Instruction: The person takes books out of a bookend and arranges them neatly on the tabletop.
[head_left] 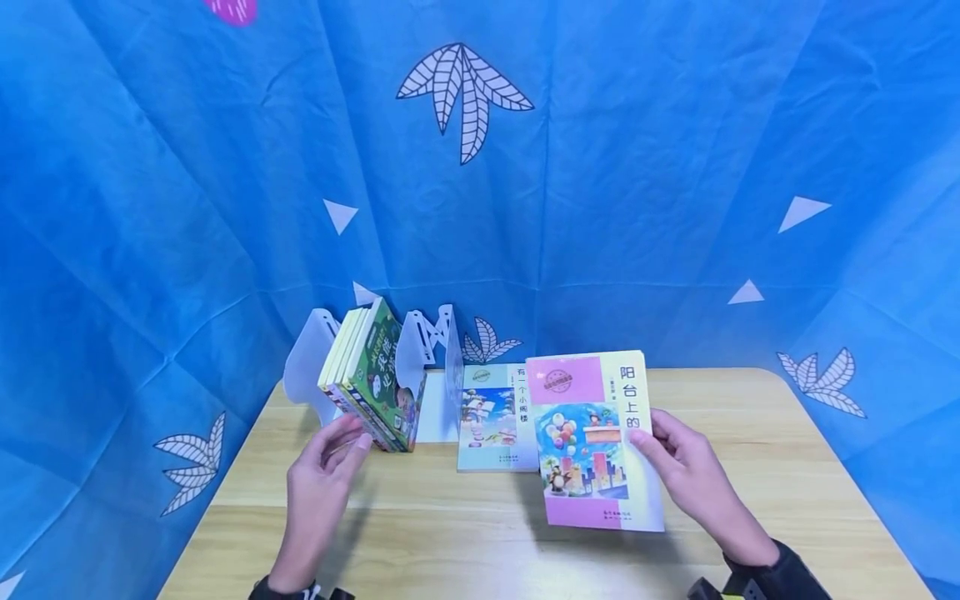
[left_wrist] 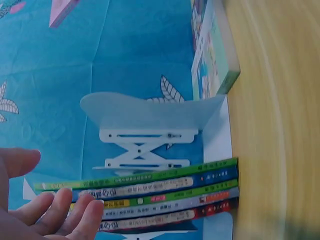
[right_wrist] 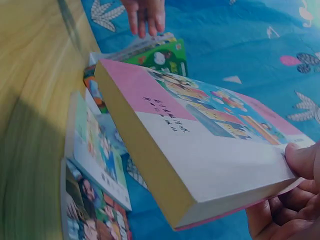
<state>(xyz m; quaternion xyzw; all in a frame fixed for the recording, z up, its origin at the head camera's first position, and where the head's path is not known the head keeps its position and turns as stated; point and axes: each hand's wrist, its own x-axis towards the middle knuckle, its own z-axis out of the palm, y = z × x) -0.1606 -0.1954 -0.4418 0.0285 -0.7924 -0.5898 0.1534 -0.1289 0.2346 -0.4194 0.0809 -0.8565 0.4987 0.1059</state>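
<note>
"Curtain [head_left: 637,208] across the far side, wooden table [head_left: 795,467] below — then?"

"White bookend [head_left: 305,371], left, around a leaning row of books [head_left: 381,379]; right of that, a pale green book [head_left: 487,425]; nearer, raised above the table, the pink book [head_left: 588,446]."

"Hands?"

"Right hand [head_left: 686,462]: pinching its right edge. Left hand [head_left: 317,479]: loosely extended, holding nothing, near the row — contact, cannot tell."

"Step in hand?"

"Seemingly shelving, with the pink book not yet in the bookend. Called for next, likely: a leftward carry, the book turned on edge, the row kept steady."
</note>
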